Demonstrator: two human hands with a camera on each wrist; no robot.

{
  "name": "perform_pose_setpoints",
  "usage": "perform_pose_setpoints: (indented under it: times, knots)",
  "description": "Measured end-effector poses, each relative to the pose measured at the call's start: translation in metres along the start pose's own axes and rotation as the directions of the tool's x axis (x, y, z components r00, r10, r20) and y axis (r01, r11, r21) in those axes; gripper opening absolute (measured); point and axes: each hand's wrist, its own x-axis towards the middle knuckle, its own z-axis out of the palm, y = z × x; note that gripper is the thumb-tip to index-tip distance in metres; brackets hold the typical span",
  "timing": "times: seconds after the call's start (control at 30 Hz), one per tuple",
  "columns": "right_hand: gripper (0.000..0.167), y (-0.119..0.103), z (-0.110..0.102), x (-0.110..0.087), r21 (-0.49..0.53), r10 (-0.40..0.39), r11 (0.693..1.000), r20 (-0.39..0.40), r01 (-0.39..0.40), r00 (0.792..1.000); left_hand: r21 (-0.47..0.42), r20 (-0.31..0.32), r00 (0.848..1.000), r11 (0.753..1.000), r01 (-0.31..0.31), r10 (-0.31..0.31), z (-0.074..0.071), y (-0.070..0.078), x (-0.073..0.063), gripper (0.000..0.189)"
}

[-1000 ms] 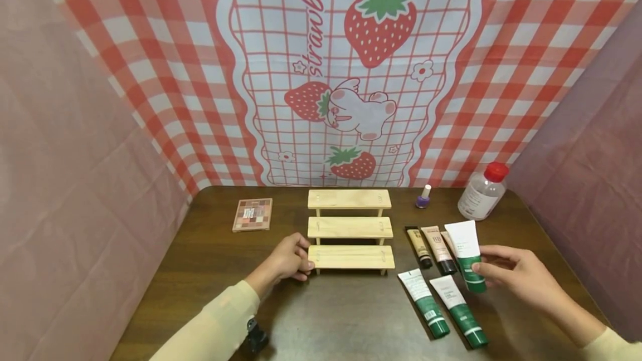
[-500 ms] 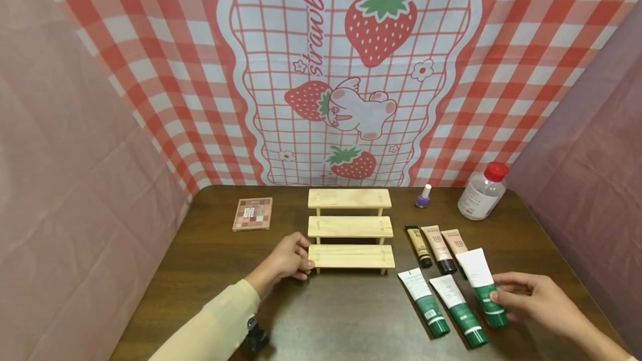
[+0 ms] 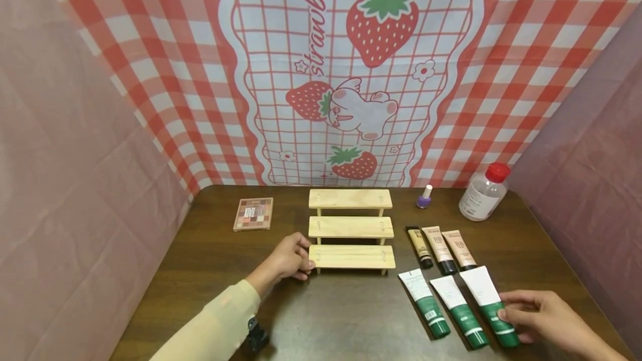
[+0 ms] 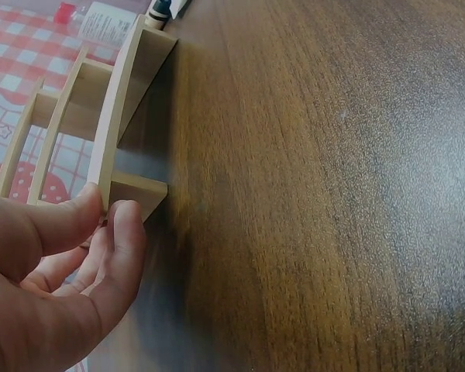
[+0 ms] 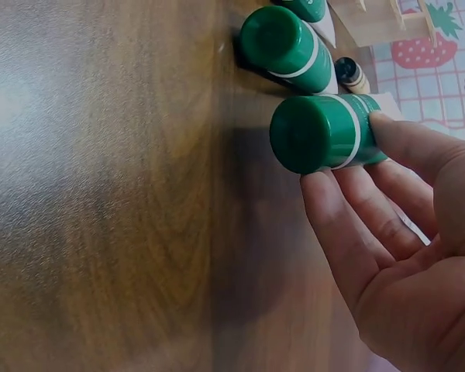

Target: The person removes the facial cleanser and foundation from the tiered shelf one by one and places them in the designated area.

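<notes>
My left hand (image 3: 291,258) pinches the left end of the lowest step of a three-tier wooden stand (image 3: 351,257); in the left wrist view, thumb and fingers (image 4: 126,232) meet at the board's edge. Over on the right, my right hand (image 3: 544,316) holds a white and green squeeze tube (image 3: 490,306) by its green lower half, thumb on top and fingers beneath. It is close over the table, beside two matching tubes, the middle one (image 3: 458,312) and the left one (image 3: 424,303). In the right wrist view the held tube's green cap (image 5: 301,136) faces the camera.
Behind the green tubes lie a gold tube (image 3: 419,247) and two beige BB tubes (image 3: 439,249). Farther back stand a purple nail polish bottle (image 3: 424,198) and a clear red-capped bottle (image 3: 482,194). A makeup palette (image 3: 253,214) lies left of the stand.
My right hand has brought the held tube down and toward the front right, from over the beige tubes to beside the other green tubes. The left hand has stayed on the stand.
</notes>
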Motion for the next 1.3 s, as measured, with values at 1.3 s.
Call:
perform_pose_setpoints:
  times: [1.3]
  knots:
    - [0.055,0.006,-0.005,-0.001,0.039,0.150,0.987,0.124,-0.155,0.981,0.044,-0.027,0.998,0.998,-0.049,0.051,-0.005,-0.002,0.001,0.043]
